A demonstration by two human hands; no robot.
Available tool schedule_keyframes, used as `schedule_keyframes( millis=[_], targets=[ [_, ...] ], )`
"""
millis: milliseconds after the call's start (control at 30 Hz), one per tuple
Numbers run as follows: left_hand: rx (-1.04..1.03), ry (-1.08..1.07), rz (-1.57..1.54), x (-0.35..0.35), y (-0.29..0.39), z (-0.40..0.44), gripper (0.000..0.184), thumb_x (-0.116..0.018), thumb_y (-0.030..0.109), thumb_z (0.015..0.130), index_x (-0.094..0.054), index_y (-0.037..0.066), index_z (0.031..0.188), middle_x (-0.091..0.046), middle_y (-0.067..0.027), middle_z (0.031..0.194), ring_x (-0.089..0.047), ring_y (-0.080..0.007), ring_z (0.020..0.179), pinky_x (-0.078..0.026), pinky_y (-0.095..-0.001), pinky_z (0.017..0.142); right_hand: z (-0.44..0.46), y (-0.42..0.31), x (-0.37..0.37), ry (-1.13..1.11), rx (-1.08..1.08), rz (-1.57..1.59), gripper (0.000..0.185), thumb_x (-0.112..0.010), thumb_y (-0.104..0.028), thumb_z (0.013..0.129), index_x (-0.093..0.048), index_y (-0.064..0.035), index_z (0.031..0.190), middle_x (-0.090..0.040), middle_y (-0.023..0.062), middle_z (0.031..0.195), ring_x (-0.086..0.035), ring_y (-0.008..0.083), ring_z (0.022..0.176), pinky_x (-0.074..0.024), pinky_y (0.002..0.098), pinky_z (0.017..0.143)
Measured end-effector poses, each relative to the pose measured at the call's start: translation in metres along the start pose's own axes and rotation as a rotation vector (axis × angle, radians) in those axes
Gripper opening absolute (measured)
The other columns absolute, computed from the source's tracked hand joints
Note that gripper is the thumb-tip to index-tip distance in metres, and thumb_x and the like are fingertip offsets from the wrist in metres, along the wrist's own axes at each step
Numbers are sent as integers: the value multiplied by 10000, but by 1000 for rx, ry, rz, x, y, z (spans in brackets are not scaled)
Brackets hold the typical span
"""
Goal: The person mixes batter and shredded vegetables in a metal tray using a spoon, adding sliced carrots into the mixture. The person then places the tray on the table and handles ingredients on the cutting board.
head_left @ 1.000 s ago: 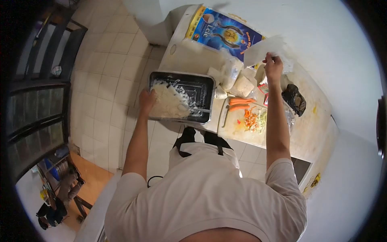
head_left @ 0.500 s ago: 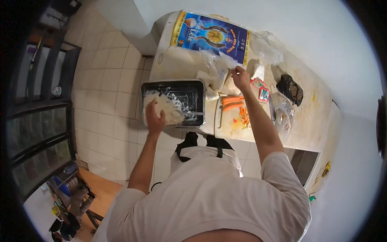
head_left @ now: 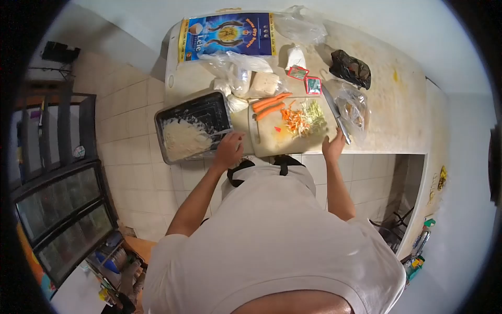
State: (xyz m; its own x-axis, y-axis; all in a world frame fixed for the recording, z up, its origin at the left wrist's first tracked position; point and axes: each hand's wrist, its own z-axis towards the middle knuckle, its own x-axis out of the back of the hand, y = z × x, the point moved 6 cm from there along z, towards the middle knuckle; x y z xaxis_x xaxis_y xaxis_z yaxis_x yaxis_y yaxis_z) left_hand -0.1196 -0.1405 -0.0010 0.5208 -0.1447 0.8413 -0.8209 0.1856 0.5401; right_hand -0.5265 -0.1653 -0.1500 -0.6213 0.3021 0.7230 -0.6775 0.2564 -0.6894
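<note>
My left hand (head_left: 229,150) is beside the right edge of a black tray (head_left: 230,118), fingers loosely bent with nothing visible in them. Pale flour (head_left: 183,139) lies in the tray, with a light-coloured utensil handle (head_left: 217,134) across its right side. My right hand (head_left: 333,148) is at the counter's front edge, thumb and fingers apart, by the handle of a knife (head_left: 334,111). Contact with the knife is unclear. Between the hands is a cutting board (head_left: 266,137) with carrots (head_left: 269,110), orange shreds (head_left: 294,123) and pale green shreds (head_left: 312,115).
Behind the board are a block in plastic (head_left: 264,82), a white packet (head_left: 295,58) and red-edged sachets (head_left: 313,85). A blue printed sheet (head_left: 227,34) lies at the back. A black plastic bag (head_left: 350,69) and a clear bag (head_left: 351,107) sit to the right.
My left hand has come out of the flour to the tray's right side. My right hand has moved from the plastic bag behind the board down to the knife handle. The view has shifted right.
</note>
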Motion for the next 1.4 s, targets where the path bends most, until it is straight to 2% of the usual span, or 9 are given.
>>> schedule_keyframes(
  millis=[167, 433, 667, 833, 933, 1100, 1233, 1333, 1400],
  targets=[
    [122, -88, 131, -59, 24, 45, 462, -621, 132, 815, -550, 10, 1255, -575, -206, 1199, -568, -398, 1135, -487, -482, 971, 17, 70, 16, -24, -133, -218, 690, -707, -137, 778, -462, -55, 1418, -572, 215, 1274, -531, 435, 1189, -454, 534, 1013],
    [335, -190, 451, -135, 16, 73, 764, -661, 179, 791, -386, 6, 1482, -315, -182, 1571, -337, -411, 1427, -400, -497, 1123, 65, 93, -15, -355, 13, -209, 445, -634, -180, 855, -529, -56, 1270, -616, 220, 1228, -601, 474, 1111, -500, 564, 943],
    [397, -101, 374, -128, 31, 64, 738, -658, 181, 811, -401, 14, 1483, -351, -216, 1551, -352, -410, 1425, -373, -495, 1143, 77, 95, -28, -576, 40, -160, 374, -615, -190, 879, -526, 3, 1187, -608, 311, 1178, -634, 479, 1052, -512, 568, 895],
    [494, 54, 301, -116, 26, 59, 691, -660, 157, 820, -435, 10, 1457, -395, -220, 1505, -386, -416, 1395, -354, -505, 1144, 63, 105, -35, -581, 150, 168, 343, -585, -202, 898, -538, 27, 1149, -650, 356, 1009, -640, 529, 948, -502, 583, 817],
    [451, 269, 633, -90, 2, 70, 666, -668, 126, 826, -449, 40, 1449, -425, -178, 1479, -432, -400, 1344, -383, -500, 1108, 47, 98, -18, -565, 59, 140, 322, -576, -220, 916, -552, 24, 1124, -662, 346, 920, -640, 544, 911, -495, 582, 792],
    [425, 116, 848, -29, 2, 115, 538, -686, 135, 828, -541, 76, 1342, -508, -107, 1389, -493, -337, 1253, -420, -462, 1046, 20, 84, 16, -556, -65, 154, 346, -573, -299, 950, -563, 13, 1099, -671, 339, 907, -657, 529, 891, -503, 564, 778],
    [236, 16, 966, -31, -33, 131, 313, -652, 144, 849, -629, 82, 1155, -574, -70, 1293, -525, -301, 1229, -427, -457, 1028, 3, 62, 51, -473, -112, 216, 303, -580, -277, 972, -572, 16, 1048, -640, 228, 766, -632, 395, 715, -489, 471, 695],
    [-72, 152, 1027, -32, -40, 126, 215, -597, 136, 876, -644, 95, 1082, -586, -57, 1284, -548, -292, 1218, -430, -454, 1023, -11, 61, 61, -418, -227, 345, 270, -590, -257, 987, -575, 11, 1015, -557, 115, 689, -520, 223, 634, -441, 387, 625],
    [-57, 85, 939, -38, -51, 124, 221, -566, 135, 895, -640, 106, 1101, -594, -69, 1276, -552, -302, 1225, -434, -455, 1022, -18, 60, 66, -374, -244, 389, 262, -596, -255, 992, -580, 6, 1007, -525, 74, 684, -472, 168, 634, -414, 355, 599]
  ],
)
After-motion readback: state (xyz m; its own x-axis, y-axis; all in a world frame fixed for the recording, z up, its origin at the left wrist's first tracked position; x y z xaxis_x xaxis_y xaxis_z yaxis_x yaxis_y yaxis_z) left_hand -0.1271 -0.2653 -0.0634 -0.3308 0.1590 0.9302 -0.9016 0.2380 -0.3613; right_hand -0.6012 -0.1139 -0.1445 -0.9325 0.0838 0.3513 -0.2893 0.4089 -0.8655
